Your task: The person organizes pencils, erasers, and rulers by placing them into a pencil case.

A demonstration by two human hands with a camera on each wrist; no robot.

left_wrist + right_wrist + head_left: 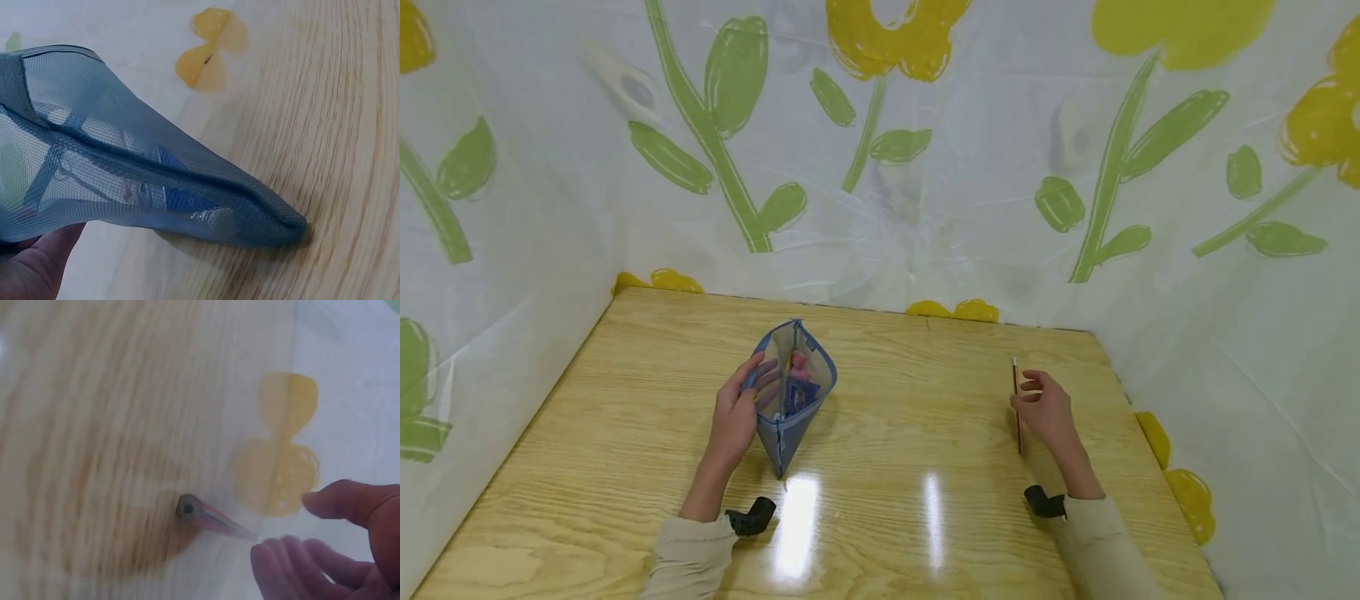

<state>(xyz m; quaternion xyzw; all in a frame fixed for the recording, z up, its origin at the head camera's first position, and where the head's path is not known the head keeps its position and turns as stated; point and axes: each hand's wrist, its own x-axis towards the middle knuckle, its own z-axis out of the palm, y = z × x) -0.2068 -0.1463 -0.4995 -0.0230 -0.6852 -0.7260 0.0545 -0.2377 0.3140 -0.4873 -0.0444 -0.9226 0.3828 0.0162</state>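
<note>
My left hand point(735, 417) grips the left side of a blue mesh pencil case point(779, 442), its fingers showing through the mesh. The case stands upright, its zipped top spread open. Inside lie a pink item point(799, 364) and a blue item point(801, 395). In the left wrist view the mesh case point(156, 169) rests its narrow end on the wood. On the right, a dark red striped pencil point(1019, 435) with a white end lies lengthwise. My right hand point(1048, 410) is right beside it, fingertips overlapping it in the head view. The right wrist view shows thumb and fingers apart near the pencil point(215, 520).
The wooden table point(910, 433) reaches back to a white curtain point(970, 217) printed with yellow flowers and green leaves, which also hangs along both sides. Each wrist carries a black camera mount, such as the right mount point(1043, 502).
</note>
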